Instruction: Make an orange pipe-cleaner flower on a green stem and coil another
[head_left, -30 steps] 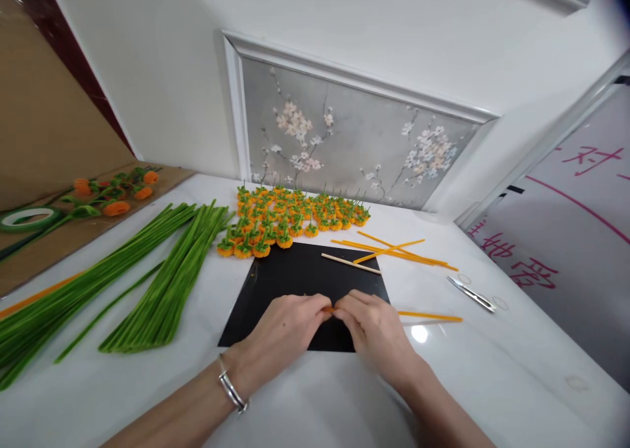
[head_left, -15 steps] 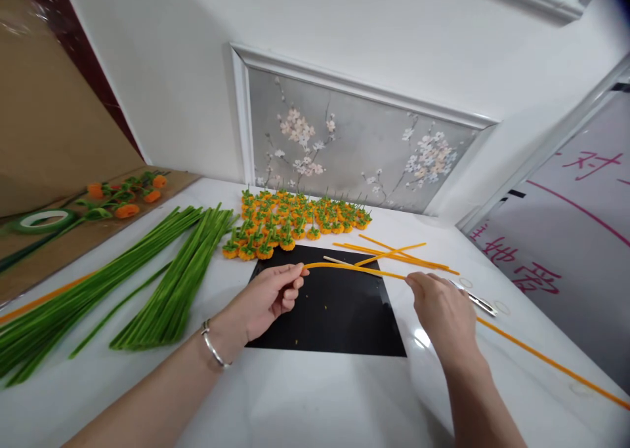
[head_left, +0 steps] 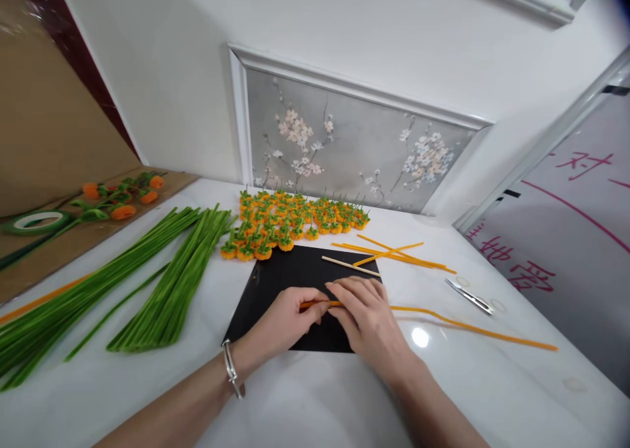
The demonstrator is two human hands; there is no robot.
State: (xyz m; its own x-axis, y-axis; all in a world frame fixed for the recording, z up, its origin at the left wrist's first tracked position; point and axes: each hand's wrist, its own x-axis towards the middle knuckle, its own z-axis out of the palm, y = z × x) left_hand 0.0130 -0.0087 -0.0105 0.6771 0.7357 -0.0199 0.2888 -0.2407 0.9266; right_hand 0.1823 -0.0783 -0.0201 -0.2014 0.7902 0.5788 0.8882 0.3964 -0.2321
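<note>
Grip: left hand [head_left: 285, 318], thumb and fingers pinched on one long, thin, fuzzy orange stem [head_left: 472, 327]; right hand [head_left: 370, 317], fingers likewise pinched on it, fingertips just beside the left's. One silver metal bracelet [head_left: 230, 369] on the left wrist.

Stem, in hand: a short stretch shows between the hands, above a flat black rectangular mat [head_left: 290, 271]; the remainder extends to the right of the right hand, over the white marbled table [head_left: 315, 402].

On the mat's far right edge: one slender pale stick [head_left: 344, 264]. Just beyond, to the right: several loose, straight orange stems [head_left: 392, 253], some crossed. Further right, nearer: one slim silver metal tool [head_left: 470, 297], thin pale rings close by.

Far side: a dense group of small orange pompom flowers with green tops [head_left: 295, 215].

Left: two bundles of fuzzy green stems [head_left: 182, 284], one single green stem between. Far left, on brown cardboard: one green tape roll [head_left: 60, 221]; orange flowers with green leaves [head_left: 123, 212].
</note>
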